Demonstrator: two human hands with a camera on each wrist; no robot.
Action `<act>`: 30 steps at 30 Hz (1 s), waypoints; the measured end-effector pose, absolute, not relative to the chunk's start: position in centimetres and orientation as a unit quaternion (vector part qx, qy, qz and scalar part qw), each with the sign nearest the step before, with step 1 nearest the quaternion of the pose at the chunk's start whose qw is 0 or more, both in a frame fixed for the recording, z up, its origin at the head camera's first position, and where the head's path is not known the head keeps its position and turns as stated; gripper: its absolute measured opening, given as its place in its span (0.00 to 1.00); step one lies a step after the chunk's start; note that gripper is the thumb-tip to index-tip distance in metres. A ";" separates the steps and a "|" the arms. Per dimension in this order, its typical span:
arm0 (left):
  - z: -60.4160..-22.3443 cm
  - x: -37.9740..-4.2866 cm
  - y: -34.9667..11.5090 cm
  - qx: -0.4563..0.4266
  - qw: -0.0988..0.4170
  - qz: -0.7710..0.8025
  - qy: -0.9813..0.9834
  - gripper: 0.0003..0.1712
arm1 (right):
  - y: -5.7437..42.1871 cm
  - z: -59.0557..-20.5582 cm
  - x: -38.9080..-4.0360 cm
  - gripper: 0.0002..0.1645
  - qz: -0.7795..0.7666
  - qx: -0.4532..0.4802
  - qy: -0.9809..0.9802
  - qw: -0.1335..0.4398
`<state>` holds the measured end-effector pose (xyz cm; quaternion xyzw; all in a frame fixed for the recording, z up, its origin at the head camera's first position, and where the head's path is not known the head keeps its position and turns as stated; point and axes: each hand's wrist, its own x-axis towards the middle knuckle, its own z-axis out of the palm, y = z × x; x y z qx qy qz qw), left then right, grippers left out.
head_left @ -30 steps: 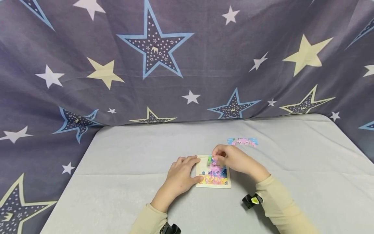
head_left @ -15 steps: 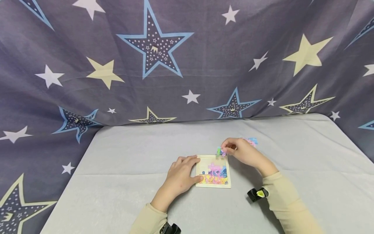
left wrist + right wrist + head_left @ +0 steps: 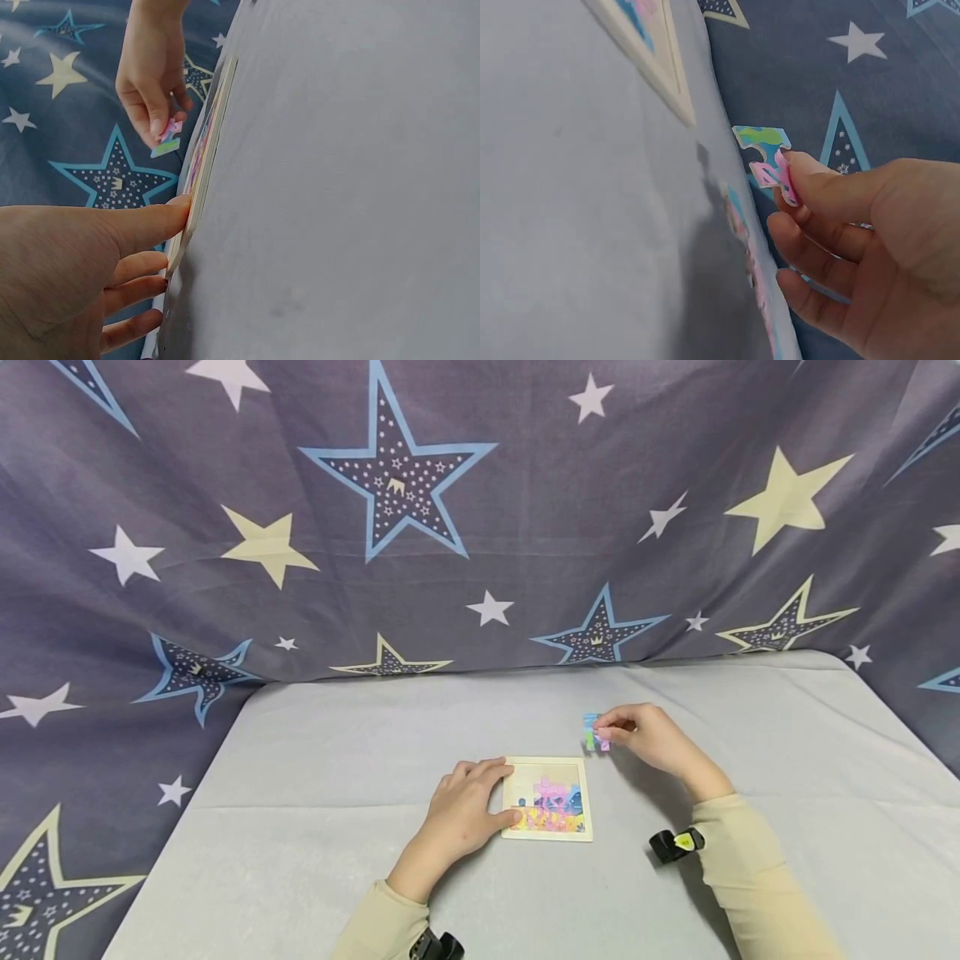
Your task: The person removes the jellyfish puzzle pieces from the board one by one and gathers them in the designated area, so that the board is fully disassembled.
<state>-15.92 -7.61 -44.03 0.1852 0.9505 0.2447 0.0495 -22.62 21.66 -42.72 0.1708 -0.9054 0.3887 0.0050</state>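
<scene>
The frame (image 3: 551, 837) lies flat on the tabletop (image 3: 300, 860), with the left hand (image 3: 465, 806) resting on its left side, thumb near the front corner and fingers by the back one, laid fairly straight rather than wrapped round it. Beyond the frame's back right corner, the right hand (image 3: 648, 739) pinches a piece (image 3: 759, 138) between thumb and finger, lifted off the tabletop and well apart from the frame. Under and behind that hand, further back from the frame, a strip of loose pieces (image 3: 759, 289) lies on the tabletop; in the head view the hand hides most of it, so its pieces cannot be counted. As for progress, the work looks roughly half done. The front part of the frame is filled with set pieces (image 3: 551, 820), a yellow and pink row along the front edge and a pink and blue patch above it toward the right. What seems left is the back of the frame and part of its left side, where the base (image 3: 555, 769) shows bare; the pinched piece and the strip are outside the frame.
</scene>
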 end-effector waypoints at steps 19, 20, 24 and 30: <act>-43.8 -15.9 -7.6 0.182 0.052 0.247 0.950 0.35 | 21.8 -44.1 -23.1 0.06 0.379 0.099 -0.920 -0.016; -43.8 -15.8 -7.6 0.182 0.052 0.247 0.950 0.35 | 21.8 -44.2 -23.1 0.06 0.379 0.097 -0.920 -0.016; -43.8 -15.9 -7.6 0.182 0.053 0.247 0.950 0.35 | 21.6 -44.2 -23.1 0.05 0.372 0.094 -0.923 -0.009; -43.8 -15.9 -7.6 0.182 0.054 0.246 0.951 0.35 | 21.4 -44.2 -23.0 0.03 0.363 0.097 -0.927 -0.007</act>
